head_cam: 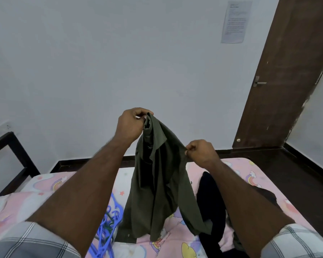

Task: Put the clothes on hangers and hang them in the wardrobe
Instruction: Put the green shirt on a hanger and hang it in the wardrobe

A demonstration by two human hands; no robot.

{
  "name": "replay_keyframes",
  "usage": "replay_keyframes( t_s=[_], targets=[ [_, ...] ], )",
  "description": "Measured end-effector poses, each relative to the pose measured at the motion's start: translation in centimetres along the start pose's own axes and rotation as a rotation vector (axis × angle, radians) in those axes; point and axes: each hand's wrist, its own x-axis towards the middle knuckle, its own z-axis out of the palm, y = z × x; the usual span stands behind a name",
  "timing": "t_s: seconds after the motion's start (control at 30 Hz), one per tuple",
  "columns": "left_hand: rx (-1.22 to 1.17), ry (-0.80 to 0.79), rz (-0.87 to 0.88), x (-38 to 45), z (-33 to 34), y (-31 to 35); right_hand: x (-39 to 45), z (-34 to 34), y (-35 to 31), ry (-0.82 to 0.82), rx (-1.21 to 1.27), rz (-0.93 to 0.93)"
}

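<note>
Olive shirt (157,183) lifted over the bed (241,170), pinched near the collar by the left hand (131,125) and at one edge by the right hand (199,151). Not yet on a hanger. Blue hangers (108,226) lying below, dark clothes (211,202) waiting beside. No wardrobe in view; most of the work probably left.

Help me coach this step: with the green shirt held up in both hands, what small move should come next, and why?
Probably spread the green shirt open by the shoulders. The left hand pinches its collar and the right hand pinches an edge lower down, so it hangs bunched; the blue hangers lie on the bed, none in it yet.
</note>
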Motion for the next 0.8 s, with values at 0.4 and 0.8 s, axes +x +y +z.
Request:
replay_keyframes(
  t_s=[0.4, 0.8],
  targets=[
    [0.183, -0.024, 0.029, -1.4, -1.1, -0.2, 1.3, -5.6, -2.4, 0.485, 0.136, -0.168],
    [0.251, -0.047, -0.002, -2.5, 0.7, 0.4, 0.2, -7.4, -1.0, 0.407, 0.090, -0.177]
  ],
)
